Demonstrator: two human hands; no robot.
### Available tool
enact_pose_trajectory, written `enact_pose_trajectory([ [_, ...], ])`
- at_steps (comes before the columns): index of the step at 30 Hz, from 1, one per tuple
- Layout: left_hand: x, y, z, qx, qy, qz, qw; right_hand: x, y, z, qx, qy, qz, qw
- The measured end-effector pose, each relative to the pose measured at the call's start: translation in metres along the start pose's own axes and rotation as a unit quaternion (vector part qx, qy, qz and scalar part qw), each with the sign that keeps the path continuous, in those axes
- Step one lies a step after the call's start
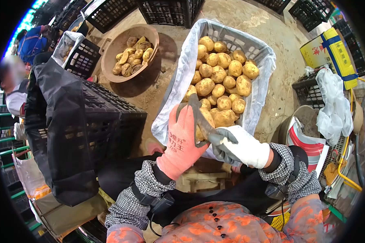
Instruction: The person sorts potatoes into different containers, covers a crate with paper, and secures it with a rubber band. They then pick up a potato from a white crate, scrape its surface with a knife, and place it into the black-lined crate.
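My left hand [182, 143], in a pink glove with grey on its gripping side, is over the near edge of a lined crate [267, 60]. Its fingers point away from me, and a yellow potato [199, 133] shows between them and the thumb, partly hidden. My right hand [241, 148], in a white glove with grey fingers, is closed around the handle of a knife [207, 125]. The dark, stained blade slants up and left across the potato, close to my left fingers. Behind both hands, many potatoes [219, 75] fill the crate.
A round brown basin [108, 67] with cut and dark potatoes stands at upper left. Black crates [113, 125] draped with dark cloth are close on my left. To the right are clear plastic bags [334, 105] and a yellow box [338, 56]. Another person [16, 91] is at far left.
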State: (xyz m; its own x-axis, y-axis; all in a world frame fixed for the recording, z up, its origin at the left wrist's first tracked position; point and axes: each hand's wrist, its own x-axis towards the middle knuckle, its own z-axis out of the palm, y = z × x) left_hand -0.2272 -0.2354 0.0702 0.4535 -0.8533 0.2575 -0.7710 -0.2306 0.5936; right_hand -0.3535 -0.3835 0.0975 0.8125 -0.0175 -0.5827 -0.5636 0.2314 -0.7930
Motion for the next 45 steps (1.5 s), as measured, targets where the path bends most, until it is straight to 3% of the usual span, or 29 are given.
enact_pose_trajectory([
  [3, 0.001, 0.003, -0.001, -0.036, -0.026, -0.040, 0.998, 0.001, 0.010, -0.003, 0.119, 0.014, -0.016, 0.993],
  [5, 0.001, 0.004, -0.002, -0.050, -0.016, -0.052, 0.997, 0.000, 0.004, -0.005, -0.130, 0.003, -0.067, 0.989],
  [6, 0.000, 0.004, -0.004, -0.084, -0.010, -0.077, 0.993, 0.002, 0.007, -0.004, -0.222, -0.001, -0.189, 0.956],
  [7, -0.001, 0.004, -0.006, -0.117, -0.005, -0.100, 0.988, 0.001, 0.005, -0.004, -0.221, -0.003, -0.191, 0.956],
  [9, -0.010, -0.003, -0.005, -0.271, 0.046, -0.180, 0.944, -0.007, -0.004, -0.009, -0.004, 0.012, -0.117, 0.993],
  [10, 0.002, 0.014, -0.030, -0.459, 0.062, -0.229, 0.856, -0.012, -0.010, -0.018, 0.025, 0.059, -0.138, 0.988],
  [12, -0.006, 0.008, -0.082, -0.298, 0.171, -0.110, 0.933, -0.022, -0.019, -0.036, 0.147, 0.135, -0.211, 0.957],
  [13, -0.015, 0.001, -0.108, -0.071, 0.302, -0.074, 0.948, -0.025, -0.022, -0.045, 0.149, 0.176, -0.237, 0.944],
  [14, -0.001, 0.021, -0.130, -0.144, 0.422, -0.047, 0.894, -0.033, -0.031, -0.052, 0.100, 0.203, -0.223, 0.948],
  [15, -0.006, 0.012, -0.161, -0.110, 0.467, -0.025, 0.877, -0.040, -0.041, -0.047, 0.136, 0.261, -0.244, 0.924],
  [17, -0.022, -0.017, -0.228, 0.110, 0.471, -0.045, 0.874, -0.046, -0.041, -0.052, 0.142, 0.270, -0.312, 0.900],
  [19, -0.077, -0.101, -0.292, 0.324, 0.335, -0.153, 0.872, -0.058, -0.044, -0.052, 0.148, 0.293, -0.326, 0.887],
  [21, -0.095, -0.101, -0.282, 0.316, 0.339, -0.161, 0.872, -0.066, -0.046, -0.052, 0.147, 0.313, -0.330, 0.878],
  [22, -0.088, -0.095, -0.275, 0.304, 0.344, -0.177, 0.871, -0.069, -0.043, -0.055, 0.155, 0.280, -0.348, 0.881],
  [24, -0.067, -0.055, -0.234, 0.301, 0.384, -0.105, 0.866, -0.071, -0.044, -0.056, 0.161, 0.275, -0.360, 0.877],
  [25, -0.029, 0.000, -0.159, 0.168, 0.343, -0.104, 0.918, -0.072, -0.045, -0.055, 0.162, 0.263, -0.372, 0.875],
  [26, -0.018, 0.009, -0.120, 0.094, 0.228, -0.113, 0.963, -0.073, -0.047, -0.055, 0.159, 0.257, -0.356, 0.885],
  [27, 0.001, 0.011, -0.085, 0.192, 0.033, -0.065, 0.979, -0.074, -0.047, -0.054, 0.160, 0.256, -0.356, 0.884],
  [28, 0.008, -0.005, -0.037, -0.041, -0.074, -0.129, 0.988, -0.073, -0.048, -0.054, 0.178, 0.234, -0.337, 0.894],
  [29, 0.015, -0.029, 0.014, 0.013, -0.120, -0.096, 0.988, -0.073, -0.049, -0.054, 0.197, 0.213, -0.318, 0.903],
  [30, 0.025, -0.046, 0.053, 0.050, -0.126, -0.162, 0.978, -0.072, -0.052, -0.053, 0.184, 0.236, -0.294, 0.908],
  [31, 0.036, -0.074, 0.086, 0.097, -0.136, -0.166, 0.972, -0.073, -0.053, -0.057, 0.173, 0.219, -0.278, 0.919],
  [33, 0.056, -0.109, 0.125, 0.145, -0.177, -0.254, 0.940, -0.065, -0.043, -0.062, 0.154, 0.236, -0.307, 0.909],
  [36, 0.074, -0.122, 0.127, 0.180, -0.218, -0.298, 0.912, -0.058, -0.042, -0.063, 0.177, 0.255, -0.295, 0.904],
  [38, 0.062, -0.145, 0.118, -0.022, -0.167, -0.215, 0.962, -0.057, -0.044, -0.065, 0.170, 0.232, -0.267, 0.920],
  [40, 0.061, -0.100, 0.075, -0.383, -0.139, -0.317, 0.857, -0.049, -0.038, -0.069, 0.164, 0.193, -0.274, 0.928],
  [41, 0.060, -0.064, 0.050, -0.526, -0.101, -0.366, 0.761, -0.044, -0.033, -0.068, 0.157, 0.157, -0.274, 0.936],
  [43, 0.051, -0.036, 0.027, -0.660, -0.086, -0.347, 0.661, -0.034, -0.026, -0.053, 0.201, 0.081, -0.271, 0.938],
  [45, 0.048, -0.004, 0.017, -0.763, -0.081, -0.323, 0.554, -0.027, -0.023, -0.035, 0.177, 0.081, -0.191, 0.962],
])
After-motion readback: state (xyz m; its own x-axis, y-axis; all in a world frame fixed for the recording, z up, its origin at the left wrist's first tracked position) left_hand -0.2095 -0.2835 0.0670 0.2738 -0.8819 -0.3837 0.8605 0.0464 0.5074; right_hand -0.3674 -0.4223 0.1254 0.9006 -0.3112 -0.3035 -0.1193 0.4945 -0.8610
